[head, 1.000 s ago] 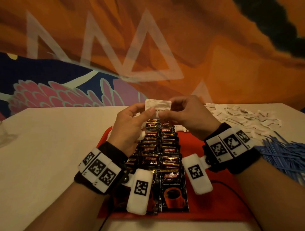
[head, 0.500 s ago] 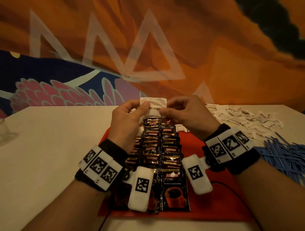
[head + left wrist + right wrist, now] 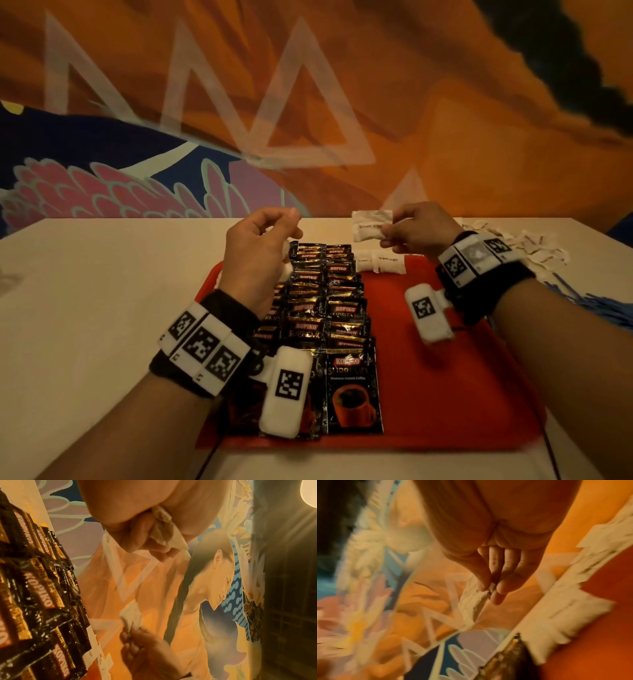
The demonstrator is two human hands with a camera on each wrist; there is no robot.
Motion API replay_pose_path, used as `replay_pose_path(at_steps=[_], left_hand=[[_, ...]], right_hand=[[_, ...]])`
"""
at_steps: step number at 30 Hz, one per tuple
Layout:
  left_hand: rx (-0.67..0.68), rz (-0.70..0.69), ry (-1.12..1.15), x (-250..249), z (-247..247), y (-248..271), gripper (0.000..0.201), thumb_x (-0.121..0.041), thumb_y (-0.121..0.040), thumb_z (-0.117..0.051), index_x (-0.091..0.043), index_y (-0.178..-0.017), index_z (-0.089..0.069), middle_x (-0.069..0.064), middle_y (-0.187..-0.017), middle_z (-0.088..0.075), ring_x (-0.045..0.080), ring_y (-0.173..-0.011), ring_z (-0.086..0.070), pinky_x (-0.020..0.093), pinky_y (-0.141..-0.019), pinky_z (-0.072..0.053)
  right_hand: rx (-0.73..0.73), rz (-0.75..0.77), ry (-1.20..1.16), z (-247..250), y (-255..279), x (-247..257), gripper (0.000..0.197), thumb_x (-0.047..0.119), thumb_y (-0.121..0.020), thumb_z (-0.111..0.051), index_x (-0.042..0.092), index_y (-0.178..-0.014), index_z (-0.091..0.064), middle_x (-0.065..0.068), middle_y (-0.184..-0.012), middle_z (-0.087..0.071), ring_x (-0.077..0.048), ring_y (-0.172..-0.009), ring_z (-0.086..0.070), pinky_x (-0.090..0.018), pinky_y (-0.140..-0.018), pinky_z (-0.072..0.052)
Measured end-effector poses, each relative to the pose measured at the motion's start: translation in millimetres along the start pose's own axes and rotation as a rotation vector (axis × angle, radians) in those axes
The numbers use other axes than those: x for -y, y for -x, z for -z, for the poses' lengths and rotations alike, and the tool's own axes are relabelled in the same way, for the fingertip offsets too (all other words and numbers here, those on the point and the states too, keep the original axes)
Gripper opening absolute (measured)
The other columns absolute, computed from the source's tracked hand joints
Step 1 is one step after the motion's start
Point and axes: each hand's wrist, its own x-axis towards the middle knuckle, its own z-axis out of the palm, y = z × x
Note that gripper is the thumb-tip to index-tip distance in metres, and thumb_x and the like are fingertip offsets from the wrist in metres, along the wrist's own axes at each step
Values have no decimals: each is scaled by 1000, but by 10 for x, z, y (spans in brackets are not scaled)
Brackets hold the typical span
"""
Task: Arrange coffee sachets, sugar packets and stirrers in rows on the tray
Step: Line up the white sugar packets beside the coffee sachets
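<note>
Coffee sachets [image 3: 337,318] lie in overlapping rows on the left half of the red tray [image 3: 445,394]; the left forearm and its wrist gear hide the nearest ones on the left side. On the bare red part, at the far edge of the tray, two white sugar packets [image 3: 383,263] lie side by side, just beside the sachet rows.

Left hand [image 3: 257,253] is raised above the far left part of the tray, with the back toward the head camera and the fingers curled in. The left wrist view shows crumpled white packets [image 3: 164,528] pressed between these fingers and the palm; how many they are I cannot tell.

Right hand [image 3: 419,228] is raised beyond the far edge of the tray, well apart from the left one. Thumb and fingertips pinch one white sugar packet [image 3: 371,226] by its edge; the right wrist view is blurred, but the pinch seems to be at a corner.

On the counter [image 3: 85,308] at the far right lie loose sugar packets [image 3: 534,246], and nearer, blue stirrers [image 3: 603,305], cut off by the frame edge.
</note>
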Motion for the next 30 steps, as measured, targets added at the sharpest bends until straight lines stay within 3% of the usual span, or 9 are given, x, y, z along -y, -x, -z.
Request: replay_pose_path(at_steps=[3,6,11,15,17,20,22,27,30], left_hand=[[4,-4,-11,4,-1,3,10,-20,-96,-63,-16,-88,-68,0,-77,-59,4,-46,-38,17,-36,-32],[5,-10,-37,21,1,-9,11,-22,-95,-64,-17,-87,-69,-1,-77,-60,5,-47,-40,17,-40,-34],[8,-2,-25,41,6,-26,10,-22,-95,-65,-16,-89,-70,-1,-76,-60,4,-46,-41,17,-40,-35],[8,2,-32,50,15,-29,10,-22,-95,-64,-16,-90,-70,-1,-76,-60,3,-47,-43,17,-41,-36],[5,3,-36,50,13,-30,10,-22,-95,-64,-15,-92,-70,-1,-76,-60,3,-48,-44,18,-42,-37],[10,13,-9,39,7,-23,10,-20,-95,-64,-11,-93,-69,1,-75,-58,2,-43,-45,15,-38,-37],[15,19,-5,31,5,-15,10,-19,-95,-63,-11,-93,-68,1,-74,-57,1,-42,-43,14,-36,-36],[6,20,-50,35,14,-15,10,-22,-95,-64,-14,-92,-70,-2,-73,-59,7,-53,-47,16,-40,-38],[16,23,-61,36,18,-23,11,-23,-95,-64,-15,-90,-71,-3,-70,-58,9,-56,-49,19,-44,-40]], right_hand=[[44,-187,73,18,-126,-215,10,-4,-87,-68,1,-92,-59,-18,-82,-68,-23,-69,-68,-31,-60,-58],[13,-208,273,13,-249,-349,9,4,-85,-74,1,-82,-65,-22,-88,-71,-32,-81,-71,-43,-79,-60],[37,-231,326,-39,-362,-373,15,4,-86,-69,13,-78,-59,-9,-86,-66,-18,-69,-66,-24,-56,-55],[49,-331,360,-137,-389,-314,19,7,-87,-72,-2,-101,-65,-17,-94,-74,-24,-76,-70,-38,-82,-59],[64,-363,370,-180,-412,-302,30,8,-88,-71,-6,-113,-61,-17,-92,-74,-23,-70,-70,-36,-76,-59],[69,-366,407,-211,-386,-299,32,9,-90,-70,-5,-116,-58,-14,-78,-71,-16,-47,-65,-24,-42,-51],[70,-342,460,-235,-408,-334,28,13,-89,-71,-5,-109,-64,-11,-74,-70,-13,-44,-63,-20,-39,-47],[40,-234,913,-247,-441,-341,52,51,-78,-77,5,-95,-61,-4,-94,-67,-23,-93,-66,-33,-72,-50],[33,-180,962,-202,-436,-292,47,55,-81,-72,10,-86,-61,-4,-88,-66,-22,-87,-66,-30,-68,-51]])
